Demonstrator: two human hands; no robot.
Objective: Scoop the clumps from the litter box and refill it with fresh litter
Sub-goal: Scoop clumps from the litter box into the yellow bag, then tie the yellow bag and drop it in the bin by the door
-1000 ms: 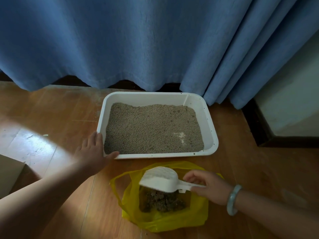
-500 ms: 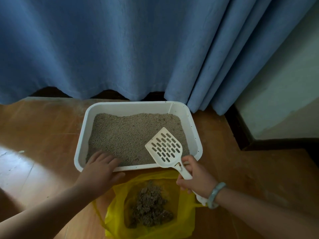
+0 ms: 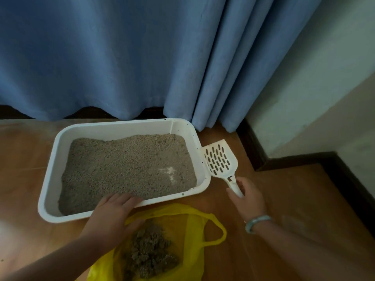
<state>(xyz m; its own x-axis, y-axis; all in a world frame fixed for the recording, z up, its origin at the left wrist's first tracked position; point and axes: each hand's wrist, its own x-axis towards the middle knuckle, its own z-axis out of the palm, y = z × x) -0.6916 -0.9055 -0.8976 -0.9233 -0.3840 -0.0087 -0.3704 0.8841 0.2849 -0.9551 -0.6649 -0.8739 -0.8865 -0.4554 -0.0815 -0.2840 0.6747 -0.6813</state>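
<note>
A white litter box (image 3: 50,179) sits on the wooden floor, filled with grey-beige litter (image 3: 125,167). My left hand (image 3: 113,213) rests flat on its near rim, fingers reaching over the edge. My right hand (image 3: 246,197) grips the handle of a white slotted scoop (image 3: 220,159), which lies empty on the floor just right of the box, touching its right rim. In front of the box lies an open yellow plastic bag (image 3: 194,226) holding dark scooped clumps (image 3: 148,250).
A blue curtain (image 3: 121,57) hangs right behind the box. A pale wall (image 3: 314,98) with a dark baseboard (image 3: 294,161) forms a corner to the right. Bare wooden floor (image 3: 294,209) stretches right of my right hand.
The scoop went from above the bag, across the litter, to the floor right of the box. My left hand shifted along the near rim. The view moved closer.
</note>
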